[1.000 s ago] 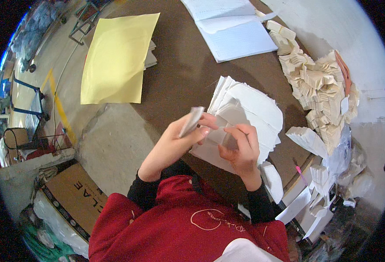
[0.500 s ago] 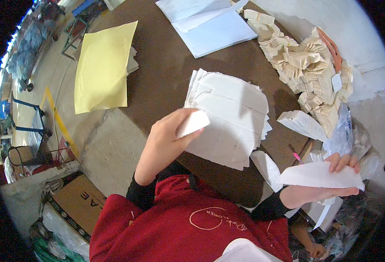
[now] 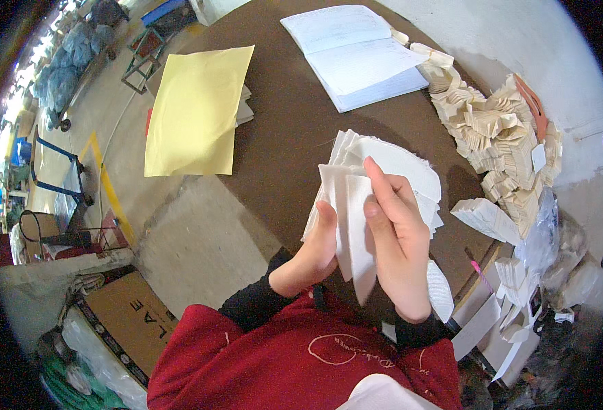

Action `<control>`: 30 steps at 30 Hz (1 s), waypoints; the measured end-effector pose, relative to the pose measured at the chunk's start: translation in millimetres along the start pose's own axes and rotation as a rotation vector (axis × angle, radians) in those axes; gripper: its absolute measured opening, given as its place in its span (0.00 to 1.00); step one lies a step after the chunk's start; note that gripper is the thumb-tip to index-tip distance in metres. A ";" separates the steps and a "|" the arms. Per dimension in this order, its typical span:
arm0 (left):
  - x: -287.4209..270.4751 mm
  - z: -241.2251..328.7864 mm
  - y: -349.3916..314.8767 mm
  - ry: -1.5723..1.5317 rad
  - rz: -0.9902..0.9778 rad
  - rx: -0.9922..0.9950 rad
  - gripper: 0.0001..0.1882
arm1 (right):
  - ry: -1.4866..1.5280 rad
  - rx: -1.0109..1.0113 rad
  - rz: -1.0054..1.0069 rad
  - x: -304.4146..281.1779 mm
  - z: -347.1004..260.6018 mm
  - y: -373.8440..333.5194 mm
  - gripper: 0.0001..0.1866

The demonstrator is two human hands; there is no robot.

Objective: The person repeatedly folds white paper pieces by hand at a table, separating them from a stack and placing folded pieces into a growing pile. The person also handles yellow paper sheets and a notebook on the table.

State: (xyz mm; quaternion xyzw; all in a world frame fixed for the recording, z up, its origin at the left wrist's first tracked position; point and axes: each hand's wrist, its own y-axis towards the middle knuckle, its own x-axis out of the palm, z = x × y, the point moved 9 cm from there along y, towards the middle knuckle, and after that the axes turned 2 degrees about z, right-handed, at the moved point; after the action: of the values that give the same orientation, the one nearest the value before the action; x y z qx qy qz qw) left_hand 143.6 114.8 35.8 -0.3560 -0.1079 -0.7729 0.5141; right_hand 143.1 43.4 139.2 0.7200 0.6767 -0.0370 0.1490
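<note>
Between my two hands, white cut pieces of stiff fabric or paper stand on edge in a small bundle (image 3: 356,232). My left hand (image 3: 308,256) grips the bundle's left side, thumb up along it and the other fingers hidden behind. From the right, my right hand (image 3: 400,242) presses on the pieces with its thumb and fingers. Just beyond, partly covered by my hands, lies a broad stack of white cut pieces (image 3: 414,174) with curved, layered edges. A single white piece (image 3: 439,292) sticks out beside my right wrist.
On the brown table (image 3: 274,123) lie a yellow sheet (image 3: 195,113) and an open notebook (image 3: 356,58). Bundled cream pieces (image 3: 500,130) line the right edge, with orange-handled scissors (image 3: 532,106). A pink-tipped tool (image 3: 478,270) lies near white scraps (image 3: 513,280).
My right hand has come in from the far right with its white piece and met my left hand. The pieces are now together between both hands. The view has shifted slightly.
</note>
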 end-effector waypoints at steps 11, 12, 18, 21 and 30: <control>-9.5 -1.5 -7.2 0.030 -0.033 0.076 0.36 | -0.260 -0.188 0.136 23.6 2.0 1.1 0.23; -8.3 0.7 -5.1 -0.005 -0.030 0.097 0.36 | -0.300 -0.251 0.162 21.8 -3.4 1.8 0.23; -46.1 33.2 -3.6 -0.328 0.047 0.191 0.30 | -0.464 -0.165 0.207 -20.6 10.0 22.5 0.20; -84.1 55.6 -5.8 -0.498 0.190 0.276 0.24 | -0.570 -0.102 -0.024 -2.9 42.5 34.0 0.19; -80.2 53.2 -6.7 -0.481 0.234 0.145 0.13 | -0.747 -0.358 0.039 13.5 79.0 21.5 0.14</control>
State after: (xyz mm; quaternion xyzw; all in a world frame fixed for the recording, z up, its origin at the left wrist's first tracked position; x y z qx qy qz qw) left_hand 178.6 203.7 22.6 -0.5019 -0.2400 -0.5917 0.5834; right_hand 177.1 34.7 64.1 0.6324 0.5581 -0.1749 0.5079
